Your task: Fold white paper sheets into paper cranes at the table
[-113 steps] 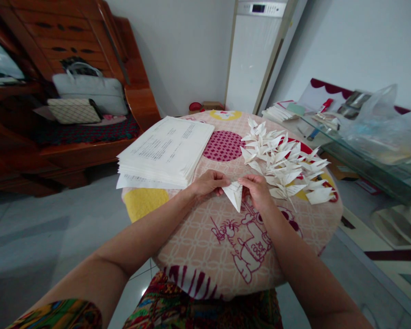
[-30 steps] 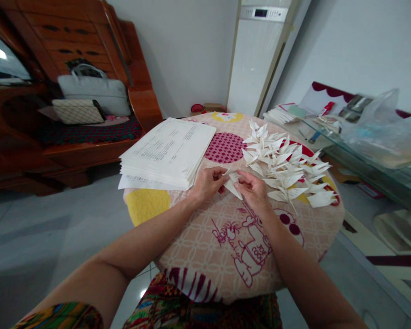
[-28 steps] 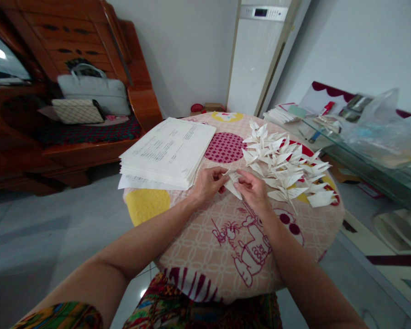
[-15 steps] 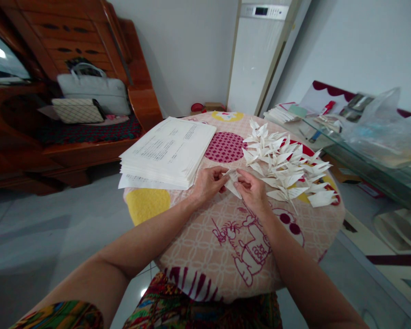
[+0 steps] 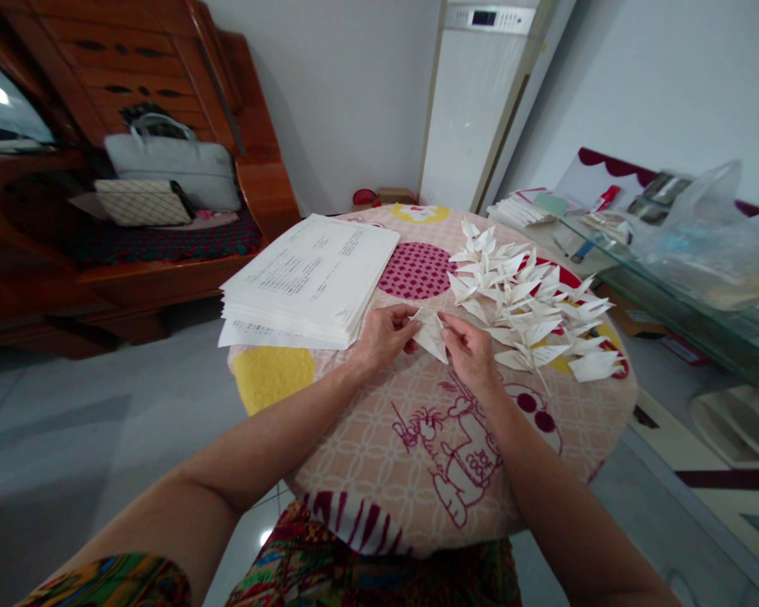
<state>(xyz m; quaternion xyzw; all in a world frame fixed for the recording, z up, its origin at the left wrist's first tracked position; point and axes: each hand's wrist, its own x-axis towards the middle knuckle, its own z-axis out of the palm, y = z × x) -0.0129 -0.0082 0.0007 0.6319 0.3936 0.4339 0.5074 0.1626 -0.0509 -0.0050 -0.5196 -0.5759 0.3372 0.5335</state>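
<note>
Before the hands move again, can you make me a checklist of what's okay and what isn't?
1. Left hand gripping the small folded paper: ok, it pinches the left side.
2. Right hand gripping it too: ok, on the right side.
3. Folded paper kept apart from the pile of folded shapes: ok, the pile lies off to the right.
4. Paper stack neat: not ok, the bottom sheet sticks out.
5. Creases sharp: cannot tell, too small to see.

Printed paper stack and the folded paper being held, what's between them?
In the head view, the left hand lies between the paper stack and the held paper, and grips that paper's left side.
</note>
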